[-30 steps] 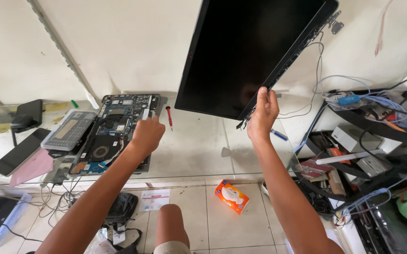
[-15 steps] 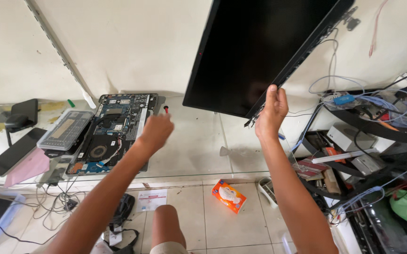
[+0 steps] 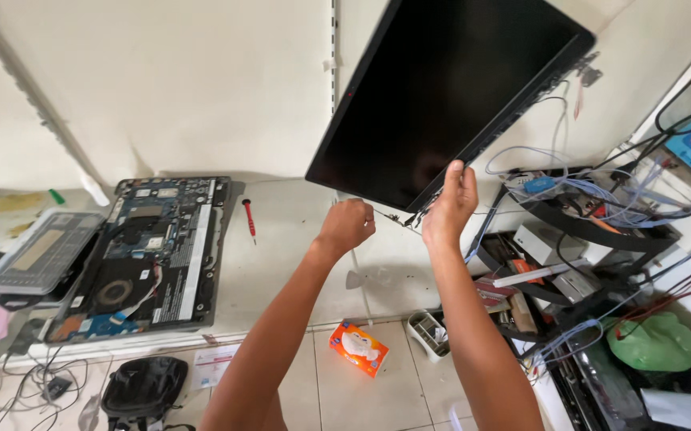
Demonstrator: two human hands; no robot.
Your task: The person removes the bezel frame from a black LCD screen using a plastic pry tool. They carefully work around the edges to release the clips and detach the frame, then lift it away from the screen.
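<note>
Holding up a detached laptop screen panel (image 3: 449, 96), black glass facing down at the camera, tilted with its hinge edge low on the right side. It hangs in the air above the white counter (image 3: 298, 239), over the right end, so nothing rests on the glass. Right hand (image 3: 449, 203) is wrapped around the lower corner of the panel by the hinge, fingers curled over the edge, thumb on the glass side, carrying the weight I'd guess. Left hand (image 3: 347, 226) is closed into a loose fist just under the bottom edge, near the dangling hinge bits; can't tell if it's pinching something small or holding nothing.

Over at the left end of the counter sits the opened laptop base (image 3: 150, 255), bottom cover off, fan and board showing, lying flat and well clear of the screen. A clear plastic case (image 3: 42, 251) overlaps its left side. A red screwdriver (image 3: 247, 217) lies just beside the base's right edge. Down on the tiled floor below the counter's front edge there's a small orange box (image 3: 359, 349).
</note>
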